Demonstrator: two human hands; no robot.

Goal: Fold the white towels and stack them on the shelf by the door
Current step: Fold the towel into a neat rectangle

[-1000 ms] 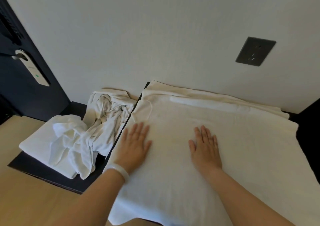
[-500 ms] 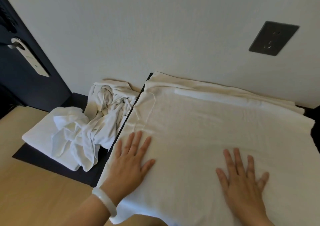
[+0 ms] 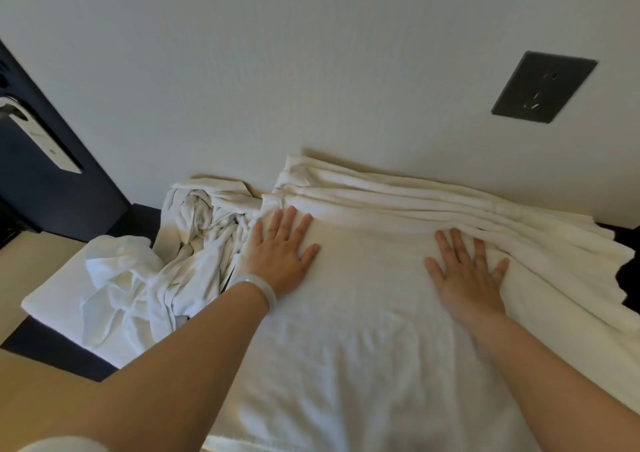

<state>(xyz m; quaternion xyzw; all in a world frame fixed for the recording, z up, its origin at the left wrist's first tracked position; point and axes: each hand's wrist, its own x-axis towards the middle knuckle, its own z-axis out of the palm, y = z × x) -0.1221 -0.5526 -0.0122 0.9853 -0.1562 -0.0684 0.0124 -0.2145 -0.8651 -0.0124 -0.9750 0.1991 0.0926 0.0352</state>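
Left hand (image 3: 282,254) and right hand (image 3: 467,278) flat, fingers spread, on white towel (image 3: 346,365).
Towel lies under both palms, pinned for smoothing, judged pre-fold; ridges gather beyond the fingertips. Crumpled towels (image 3: 194,243) wait left of the left hand.

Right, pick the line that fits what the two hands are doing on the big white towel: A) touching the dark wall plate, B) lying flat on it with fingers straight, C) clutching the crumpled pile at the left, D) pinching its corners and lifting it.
B: the left hand and the right hand both lie palm down, fingers straight, on the spread towel, holding nothing.
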